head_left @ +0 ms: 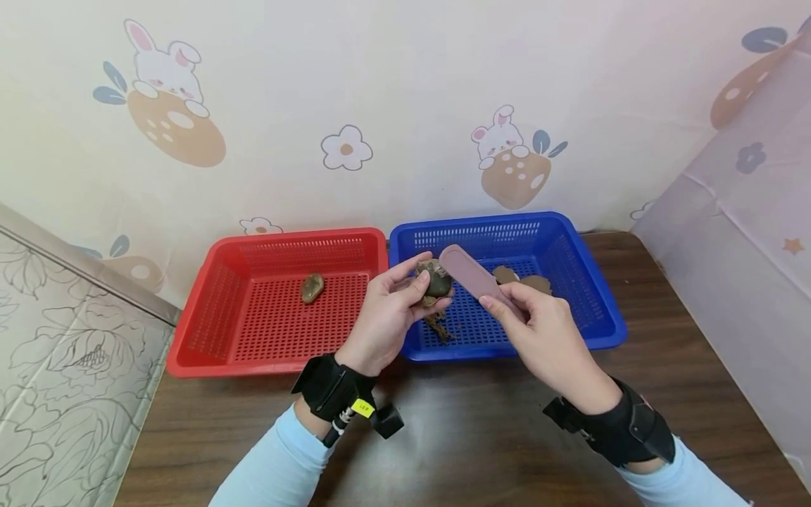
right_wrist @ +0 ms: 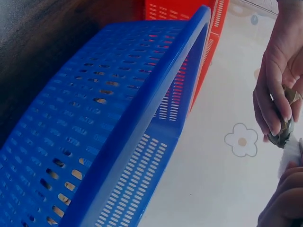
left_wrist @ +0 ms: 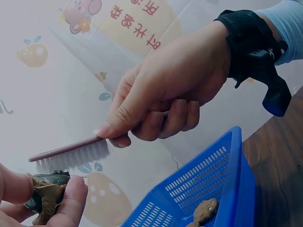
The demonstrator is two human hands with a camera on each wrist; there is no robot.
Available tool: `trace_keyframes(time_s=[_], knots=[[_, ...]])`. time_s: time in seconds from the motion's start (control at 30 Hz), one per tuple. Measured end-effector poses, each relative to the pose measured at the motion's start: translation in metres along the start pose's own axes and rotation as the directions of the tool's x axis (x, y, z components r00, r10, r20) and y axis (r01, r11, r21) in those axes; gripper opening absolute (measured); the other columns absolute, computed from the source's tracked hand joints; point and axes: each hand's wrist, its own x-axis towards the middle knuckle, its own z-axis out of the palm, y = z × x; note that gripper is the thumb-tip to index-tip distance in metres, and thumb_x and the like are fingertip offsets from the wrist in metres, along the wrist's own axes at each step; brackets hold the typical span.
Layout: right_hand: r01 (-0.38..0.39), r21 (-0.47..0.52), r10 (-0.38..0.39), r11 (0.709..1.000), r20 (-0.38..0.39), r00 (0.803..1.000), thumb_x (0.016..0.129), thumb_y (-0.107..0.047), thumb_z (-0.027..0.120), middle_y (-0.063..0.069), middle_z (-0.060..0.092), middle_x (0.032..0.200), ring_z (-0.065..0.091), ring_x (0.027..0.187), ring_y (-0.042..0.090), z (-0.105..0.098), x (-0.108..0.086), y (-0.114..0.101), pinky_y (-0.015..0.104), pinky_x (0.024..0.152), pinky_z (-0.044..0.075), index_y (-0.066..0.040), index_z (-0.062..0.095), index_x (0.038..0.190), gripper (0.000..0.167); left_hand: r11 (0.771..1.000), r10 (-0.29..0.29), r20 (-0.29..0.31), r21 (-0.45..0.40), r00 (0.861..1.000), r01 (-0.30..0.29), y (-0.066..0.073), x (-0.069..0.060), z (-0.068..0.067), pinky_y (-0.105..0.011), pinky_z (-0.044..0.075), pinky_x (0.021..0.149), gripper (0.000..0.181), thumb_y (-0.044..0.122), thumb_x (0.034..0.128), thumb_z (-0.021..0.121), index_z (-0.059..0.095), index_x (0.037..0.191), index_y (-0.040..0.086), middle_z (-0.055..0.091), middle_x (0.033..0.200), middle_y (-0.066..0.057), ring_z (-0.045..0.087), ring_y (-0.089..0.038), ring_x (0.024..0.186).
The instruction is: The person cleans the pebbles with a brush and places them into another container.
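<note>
A dark stone (head_left: 438,278) partly covered in brown mud (left_wrist: 47,196) is held between the fingers and thumb of my left hand (head_left: 389,320), above the near left part of the blue basket. My right hand (head_left: 545,334) grips a mauve brush (head_left: 472,273) by its handle. In the left wrist view, the brush's white bristles (left_wrist: 73,158) face down, with their far end at the top of the stone. The right wrist view also shows the bristles close against the dark stone (right_wrist: 282,135). My left fingers hide part of the stone.
The blue basket (head_left: 617,331) holds several mud-coated lumps (head_left: 537,284) and loose mud (head_left: 437,328). To its left stands a red basket (head_left: 190,352) with one brownish stone (head_left: 312,288) inside. Both baskets sit on a wooden table (head_left: 456,429) against a patterned wall covering (head_left: 412,84).
</note>
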Motion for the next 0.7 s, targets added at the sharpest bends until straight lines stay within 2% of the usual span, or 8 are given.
trace_keyframes(time_s=[0.23, 0.4, 0.57, 0.7], knots=[[0.022, 0.025, -0.021, 0.999, -0.033, 0.999, 0.09, -0.049, 0.054, 0.0, 0.059, 0.072, 0.05, 0.053, 0.013, 0.0014, 0.0001, -0.0016, 0.024, 0.039, 0.036, -0.019, 0.062, 0.112, 0.039, 1.0, 0.017, -0.023, -0.016, 1.0, -0.017, -0.0002, -0.0003, -0.0015, -0.038, 0.052, 0.091, 0.039, 0.018, 0.0952, 0.053, 0.044, 0.132, 0.012, 0.057, 0.126, -0.016, 0.064, -0.029, 0.105], [0.024, 0.002, -0.024, 1.0, -0.036, 0.999, 0.09, -0.047, 0.055, 0.001, 0.059, 0.073, 0.05, 0.053, 0.012, 0.0019, 0.0016, -0.0021, 0.024, 0.038, 0.035, -0.017, 0.062, 0.112, 0.038, 1.0, 0.021, -0.031, -0.009, 0.999, -0.021, 0.0002, 0.0, -0.0012, -0.037, 0.053, 0.09, 0.036, 0.019, 0.0948, 0.054, 0.047, 0.128, 0.008, 0.057, 0.124, -0.016, 0.065, -0.029, 0.104], [0.007, 0.001, -0.007, 1.0, -0.049, 0.999, 0.09, -0.047, 0.055, 0.001, 0.059, 0.073, 0.049, 0.053, 0.012, 0.0006, 0.0018, -0.0025, 0.024, 0.038, 0.035, -0.016, 0.063, 0.11, 0.038, 1.0, 0.004, -0.051, -0.014, 0.999, -0.005, -0.0009, 0.0, -0.0013, -0.034, 0.054, 0.088, 0.036, 0.021, 0.0938, 0.056, 0.048, 0.127, 0.008, 0.055, 0.124, -0.015, 0.065, -0.028, 0.104], [0.009, 0.023, -0.008, 1.0, -0.016, 1.0, 0.09, -0.05, 0.053, 0.001, 0.056, 0.068, 0.048, 0.051, 0.013, 0.0015, 0.0013, -0.0036, 0.025, 0.038, 0.034, -0.018, 0.062, 0.111, 0.039, 1.0, 0.024, -0.048, -0.009, 0.999, -0.024, -0.0016, -0.0009, -0.001, -0.035, 0.053, 0.089, 0.034, 0.02, 0.0949, 0.054, 0.05, 0.126, 0.009, 0.055, 0.124, -0.014, 0.064, -0.028, 0.104]])
